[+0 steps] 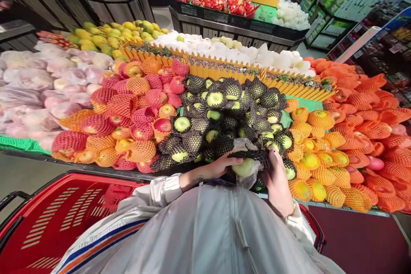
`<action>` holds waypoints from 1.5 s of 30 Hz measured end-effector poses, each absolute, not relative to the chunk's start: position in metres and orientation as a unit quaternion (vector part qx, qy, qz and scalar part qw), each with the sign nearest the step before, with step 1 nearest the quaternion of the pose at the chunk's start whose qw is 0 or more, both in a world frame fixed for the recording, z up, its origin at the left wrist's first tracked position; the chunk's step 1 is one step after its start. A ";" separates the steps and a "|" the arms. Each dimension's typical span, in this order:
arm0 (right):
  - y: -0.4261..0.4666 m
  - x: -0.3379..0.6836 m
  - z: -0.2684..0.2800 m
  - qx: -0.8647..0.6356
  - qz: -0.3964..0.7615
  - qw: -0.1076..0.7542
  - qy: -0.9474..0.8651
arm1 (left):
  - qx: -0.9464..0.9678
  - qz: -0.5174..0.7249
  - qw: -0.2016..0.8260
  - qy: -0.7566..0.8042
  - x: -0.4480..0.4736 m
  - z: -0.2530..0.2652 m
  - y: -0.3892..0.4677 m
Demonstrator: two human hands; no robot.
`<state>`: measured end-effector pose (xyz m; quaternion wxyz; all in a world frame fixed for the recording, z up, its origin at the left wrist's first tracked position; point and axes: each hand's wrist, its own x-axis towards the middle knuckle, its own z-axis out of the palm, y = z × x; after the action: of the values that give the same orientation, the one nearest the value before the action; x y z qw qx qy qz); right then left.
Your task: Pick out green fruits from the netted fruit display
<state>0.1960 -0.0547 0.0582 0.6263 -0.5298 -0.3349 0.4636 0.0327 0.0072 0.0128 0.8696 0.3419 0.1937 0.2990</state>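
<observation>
In front of my body, a pale green apple [245, 168] hangs between my hands, with clear plastic film [248, 182] around it. A black foam net [253, 155] lies stretched across its top. From the left, my left hand [223, 165] has its fingers closed at the apple's side, by the net's left end. My right hand [278, 175] pinches the net's right end between thumb and fingers. Just beyond both hands lies a heap of green apples [215, 99], many in black foam nets. The undersides of both grips are hidden.
Left of the heap lie red apples [162, 125] in pink and orange nets, then bagged fruit [24, 77]. Orange-netted fruit [310, 160] fills the right. A yellow picket divider [221, 66] runs behind. A red shopping basket [41, 222] stands close on my left.
</observation>
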 end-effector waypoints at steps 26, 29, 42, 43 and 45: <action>-0.048 0.187 0.007 -0.527 0.468 0.657 -0.269 | 0.584 0.172 0.778 0.151 -0.011 0.070 0.040; -0.052 0.187 0.004 -0.519 0.476 0.642 -0.302 | 0.561 0.224 0.784 0.144 -0.008 0.079 0.042; -0.058 0.201 0.020 -0.574 0.292 0.594 -0.483 | 0.625 0.289 0.704 0.178 -0.009 0.084 0.052; -0.058 0.202 0.020 -0.574 0.288 0.589 -0.491 | 0.635 0.296 0.694 0.168 -0.009 0.085 0.052; -0.059 0.203 0.018 -0.575 0.281 0.578 -0.507 | 0.661 0.290 0.674 0.155 -0.011 0.087 0.052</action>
<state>0.2033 -0.0590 0.0182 0.5777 -0.5749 -0.5066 0.2813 -0.0114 0.0522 0.0869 0.6744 0.6611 0.1547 0.2902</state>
